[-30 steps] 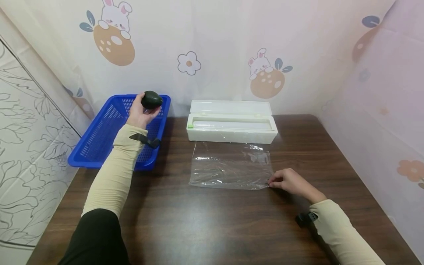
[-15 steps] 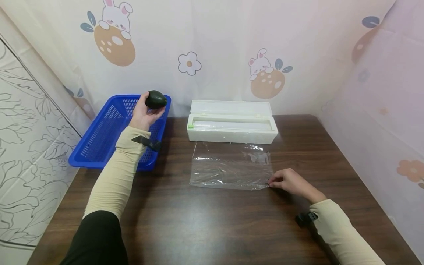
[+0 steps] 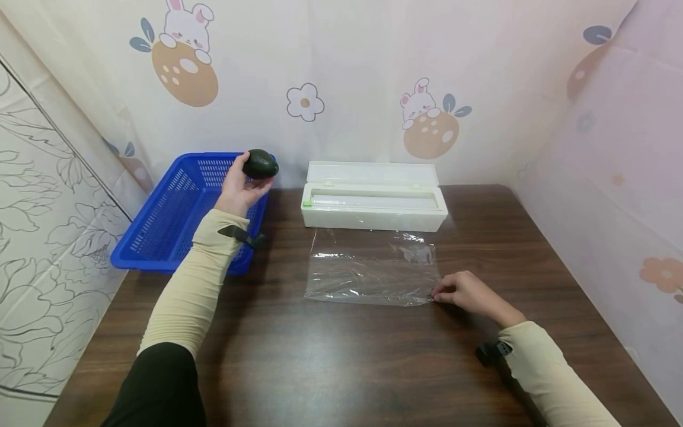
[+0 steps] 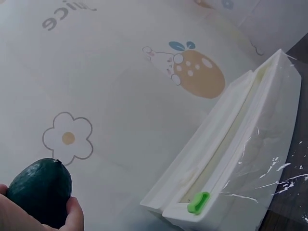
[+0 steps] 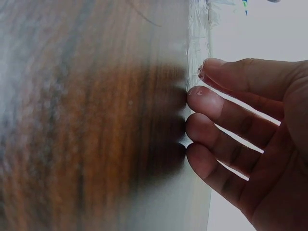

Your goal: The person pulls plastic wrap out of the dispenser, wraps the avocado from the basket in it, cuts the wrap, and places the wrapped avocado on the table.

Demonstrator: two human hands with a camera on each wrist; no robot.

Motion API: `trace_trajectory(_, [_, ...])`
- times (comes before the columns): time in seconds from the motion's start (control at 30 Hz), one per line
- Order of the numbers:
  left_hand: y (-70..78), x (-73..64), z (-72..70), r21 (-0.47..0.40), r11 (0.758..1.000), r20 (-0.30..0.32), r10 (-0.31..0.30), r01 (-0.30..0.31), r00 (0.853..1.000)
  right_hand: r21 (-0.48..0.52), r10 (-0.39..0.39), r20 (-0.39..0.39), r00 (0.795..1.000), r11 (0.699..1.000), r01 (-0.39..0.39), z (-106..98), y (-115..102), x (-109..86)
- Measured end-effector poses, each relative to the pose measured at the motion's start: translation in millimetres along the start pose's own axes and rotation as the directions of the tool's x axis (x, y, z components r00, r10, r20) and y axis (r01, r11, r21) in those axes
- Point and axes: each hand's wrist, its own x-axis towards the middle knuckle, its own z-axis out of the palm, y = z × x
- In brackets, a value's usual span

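My left hand (image 3: 240,188) grips a dark green avocado (image 3: 260,164) above the right rim of the blue basket (image 3: 120,261). In the left wrist view the avocado (image 4: 42,192) sits between thumb and fingers at the lower left. My right hand (image 3: 469,295) pinches the near right corner of a clear sheet of plastic wrap (image 3: 368,276) at the table. Thumb and forefinger meet on the film in the right wrist view, where the other fingertips (image 5: 199,127) touch the tabletop. From a white wrap dispenser box (image 3: 373,220), lid raised, the film runs forward over the wood.
The dark wooden table (image 3: 320,362) carries the basket at the left and the dispenser at the back. Behind them hangs a printed curtain (image 3: 352,53), with another patterned panel (image 3: 53,249) along the left side. A green slider (image 4: 198,202) sits at the dispenser's end.
My left hand has carried the avocado to the right, from over the basket toward its right rim. The right hand and the wrap have stayed where they were.
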Motion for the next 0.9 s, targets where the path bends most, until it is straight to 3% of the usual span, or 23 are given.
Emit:
trace_trajectory(0.17, [-5.9,0.0,-1.4,0.011,1.000,0.013,-0.010,0.009,1.000,-0.004,-0.002,-0.002,1.000,1.000,0.002,0.0,-0.1,-0.1])
trace_trajectory(0.47, [-15.2,-7.1,0.8,0.052,0.998,0.042,0.030,-0.033,0.999,-0.004,-0.006,-0.001,1.000,1.000,0.006,0.0,-0.4,-0.3])
trace_trajectory(0.9, [-29.4,-13.9,3.5,0.150,0.988,0.089,0.018,-0.032,0.996,-0.006,-0.008,-0.004,1.000,1.000,0.008,0.3,-0.1,-0.4])
